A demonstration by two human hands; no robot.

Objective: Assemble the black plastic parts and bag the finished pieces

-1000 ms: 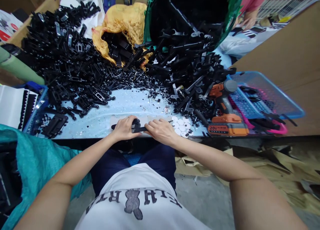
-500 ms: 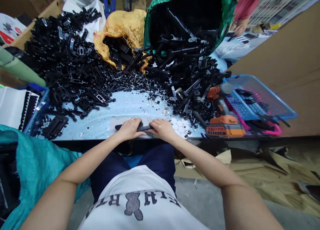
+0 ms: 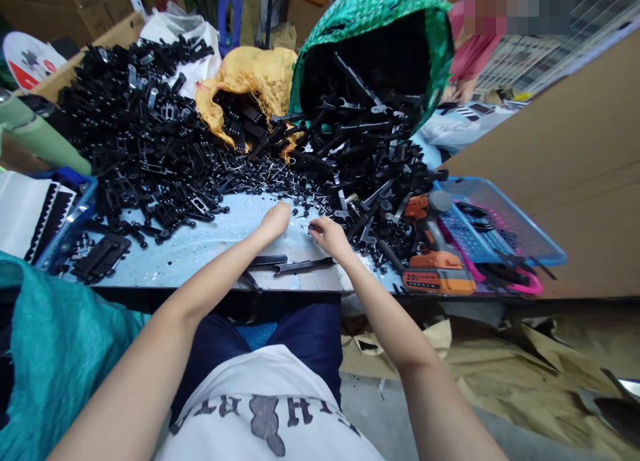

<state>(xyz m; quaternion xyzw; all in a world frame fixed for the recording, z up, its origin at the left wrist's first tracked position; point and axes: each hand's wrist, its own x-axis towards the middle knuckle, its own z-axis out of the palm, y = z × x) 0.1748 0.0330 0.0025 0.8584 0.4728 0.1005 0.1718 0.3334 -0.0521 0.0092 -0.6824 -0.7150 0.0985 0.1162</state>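
My left hand [image 3: 277, 219] is at the near edge of a heap of small black-headed screws [image 3: 280, 177], its fingers curled in; what they hold, if anything, is hidden. My right hand [image 3: 327, 235] is a short way to the right, thumb and fingers pinched on a small black-headed screw [image 3: 311, 228]. Closer to the table's front edge lie several slim black parts: a long one with a forked end [image 3: 304, 266], a shorter bar [image 3: 270, 260] and one pointing toward me [image 3: 251, 282]. Neither hand touches these.
Black hinge-like pieces [image 3: 150, 134] are heaped at left. Black parts spill from a green sack [image 3: 370, 14] and a yellow sack [image 3: 265, 64]. An orange cordless drill [image 3: 435, 274] stands at right beside a blue basket [image 3: 530, 231]. Across the table, a person in a pink top [image 3: 475, 47] is partly visible.
Both hands have let go of the long black part, which now lies near the table's front edge. They have moved forward to the screws, and the right has pinched one.
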